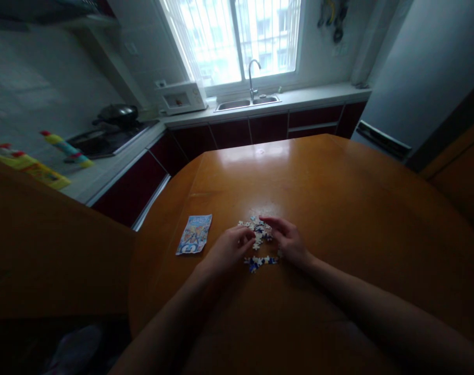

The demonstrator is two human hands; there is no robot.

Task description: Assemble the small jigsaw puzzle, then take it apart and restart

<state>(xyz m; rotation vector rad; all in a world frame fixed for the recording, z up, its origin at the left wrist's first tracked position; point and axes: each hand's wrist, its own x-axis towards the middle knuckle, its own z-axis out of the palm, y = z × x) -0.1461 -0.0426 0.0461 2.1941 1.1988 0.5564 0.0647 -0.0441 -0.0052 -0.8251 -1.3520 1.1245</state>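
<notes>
A loose pile of small jigsaw puzzle pieces [257, 227], mostly pale with some blue, lies on the wooden table between my hands. Nearer to me is a short row of joined or touching pieces [254, 263], blue and white. My left hand [234, 242] is at the pile's left side, its fingers curled in toward the thumb; whether a piece is in them cannot be made out. From the right, my right hand [287, 238] reaches over the pile with its index finger stretched out and the thumb apart. Left of the hands lies a printed puzzle packet [195, 234], flat.
The round-edged wooden table [362, 208] spans the view. Beyond it are a counter with a sink [247, 104], a faucet [251, 78] and a microwave [182, 98]. A pan [117, 113] and cleaner bottles [67, 150] stand left; a fridge [420, 78] is right.
</notes>
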